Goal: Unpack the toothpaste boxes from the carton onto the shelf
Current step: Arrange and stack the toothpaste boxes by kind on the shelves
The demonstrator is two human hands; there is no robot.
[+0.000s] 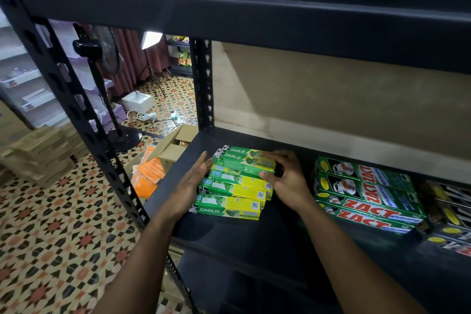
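- Step in hand (judged): placing and squaring Darlie boxes (237, 186) on the shelf (229, 234), not fetching.
- R hand (285, 178) is gripping the right end of the top boxes (242, 158), thumb in front, fingers curled over the back.
- L hand (193, 181) is pressing flat on the stack's left ends, fingers straight, holding nothing.
- Stack is sitting at the shelf's left, apart from the Zact boxes (367, 194).
- Carton (173, 150) is standing open on the floor (63, 224), lower left.
- Next, prob: letting go, then reaching down-left to the carton; can't tell what's left inside.

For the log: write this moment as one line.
right hand: grips top Darlie boxes; left hand: flat against Darlie stack; Zact boxes: beside, untouched
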